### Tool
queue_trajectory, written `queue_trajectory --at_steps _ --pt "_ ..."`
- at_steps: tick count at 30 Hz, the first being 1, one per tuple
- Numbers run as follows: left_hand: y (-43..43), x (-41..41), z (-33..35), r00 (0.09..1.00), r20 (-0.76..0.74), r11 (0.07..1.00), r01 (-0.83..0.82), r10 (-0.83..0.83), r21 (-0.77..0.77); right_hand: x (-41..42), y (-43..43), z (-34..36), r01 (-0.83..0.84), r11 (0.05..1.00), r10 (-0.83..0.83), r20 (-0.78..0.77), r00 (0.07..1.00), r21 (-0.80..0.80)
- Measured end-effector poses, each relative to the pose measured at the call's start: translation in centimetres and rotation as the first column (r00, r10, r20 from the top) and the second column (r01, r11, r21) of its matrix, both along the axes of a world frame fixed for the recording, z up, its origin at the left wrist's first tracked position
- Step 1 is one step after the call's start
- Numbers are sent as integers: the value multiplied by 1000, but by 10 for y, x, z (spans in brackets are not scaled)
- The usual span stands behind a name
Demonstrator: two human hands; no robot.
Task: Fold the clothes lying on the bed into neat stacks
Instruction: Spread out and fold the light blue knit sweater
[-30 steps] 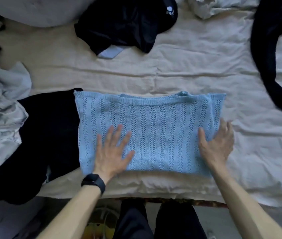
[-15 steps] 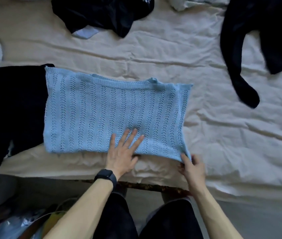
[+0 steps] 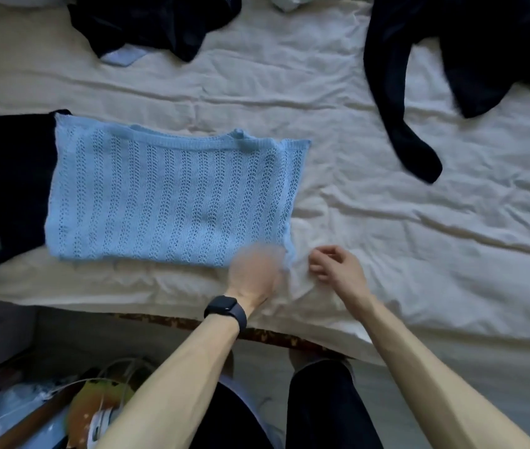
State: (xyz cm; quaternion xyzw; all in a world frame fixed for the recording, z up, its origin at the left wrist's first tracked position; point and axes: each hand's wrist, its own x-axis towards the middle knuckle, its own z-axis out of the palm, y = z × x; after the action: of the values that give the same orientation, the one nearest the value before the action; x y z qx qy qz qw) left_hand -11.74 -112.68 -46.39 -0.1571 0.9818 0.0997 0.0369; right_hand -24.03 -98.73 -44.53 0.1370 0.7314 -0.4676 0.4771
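1. A light-blue knitted sweater point(image 3: 173, 196) lies folded into a flat rectangle at the near edge of the bed point(image 3: 419, 254), left of centre. Its ribbed band runs along the far side.
2. The openwork knit looks soft, light and stretchy, so it will likely sag and lose its shape if lifted by one corner. The better hold is probably both short ends at once, or two flat palms slid underneath.
3. The left hand point(image 3: 257, 270), with a dark watch point(image 3: 226, 311) on its wrist, is over the sweater's near right corner. It is smeared by motion, so its fingers and any grip cannot be made out.
4. The right hand point(image 3: 335, 267) rests on the sheet just beside that corner. Its fingers are loosely curled and nothing shows between them, and a strip of bare sheet separates it from the knit.
5. The sweater's left edge meets a black garment point(image 3: 7, 176) spread at the left and appears to overlap it.
6. Unfolded clothes lie well apart from the sweater: a black heap point(image 3: 147, 24) at the far side and a black long-sleeved top point(image 3: 419, 92) at the far right, with one sleeve trailing toward the near side.
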Motion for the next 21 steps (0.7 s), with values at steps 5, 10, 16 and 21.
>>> queue_trajectory --at_steps 5,10,16,21 --pt "14 9 38 922 -57 890 -351 382 290 -33 -27 6 -10 995 27 176 984 -97" --pt "22 11 61 843 -53 797 -484 536 362 -55 -88 0 -127 976 171 264 949 -176" --pt "18 9 58 898 -93 856 -374 431 358 -79 -130 -14 -84 984 102 108 989 -154" --pt "13 -5 66 940 -100 901 -277 326 335 -98 -118 -4 -98 988 90 -68 994 -118"
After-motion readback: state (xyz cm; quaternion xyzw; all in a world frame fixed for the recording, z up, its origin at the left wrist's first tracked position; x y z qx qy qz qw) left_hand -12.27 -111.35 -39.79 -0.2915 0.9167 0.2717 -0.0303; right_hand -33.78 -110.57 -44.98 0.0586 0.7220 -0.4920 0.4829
